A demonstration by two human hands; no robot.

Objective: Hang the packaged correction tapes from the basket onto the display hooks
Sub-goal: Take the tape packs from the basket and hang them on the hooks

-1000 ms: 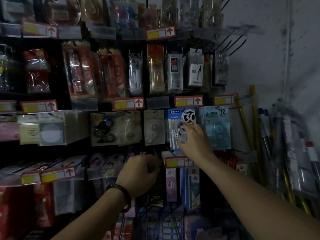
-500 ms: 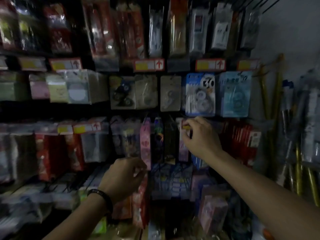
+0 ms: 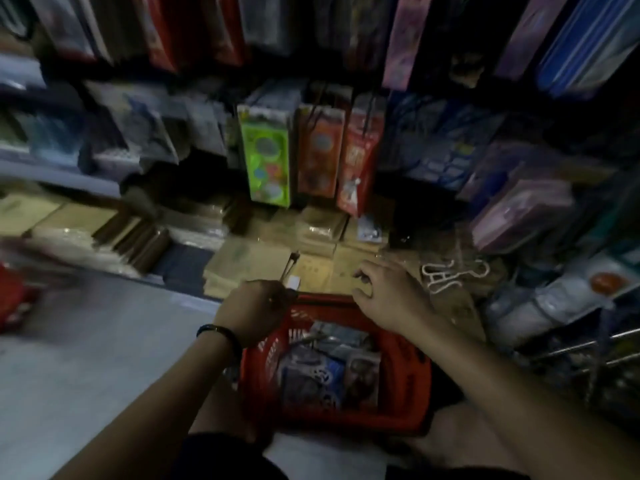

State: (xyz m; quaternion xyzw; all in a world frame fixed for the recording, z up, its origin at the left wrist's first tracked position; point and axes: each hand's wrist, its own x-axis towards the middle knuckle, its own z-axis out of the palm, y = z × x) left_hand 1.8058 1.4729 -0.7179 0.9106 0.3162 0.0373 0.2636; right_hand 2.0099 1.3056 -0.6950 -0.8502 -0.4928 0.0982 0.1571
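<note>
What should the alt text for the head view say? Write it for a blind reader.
A red basket of packaged correction tapes sits below a person's hands. The left hand grips a thin rod at the far rim; the right hand, fingers loosely curled, holds nothing. Dim, blurred stationery shelves stand behind.

My left hand point(image 3: 255, 308) grips a thin stick point(image 3: 290, 266), too blurry to name. I can't tell if my right hand point(image 3: 388, 296) pinches anything. The packs point(image 3: 313, 370) in the basket point(image 3: 410, 365) are blurry too.

Basket point(image 3: 410, 372) top open, bare floor point(image 3: 86, 358) to its left, stacked packs point(image 3: 249, 261) crowding ahead
</note>
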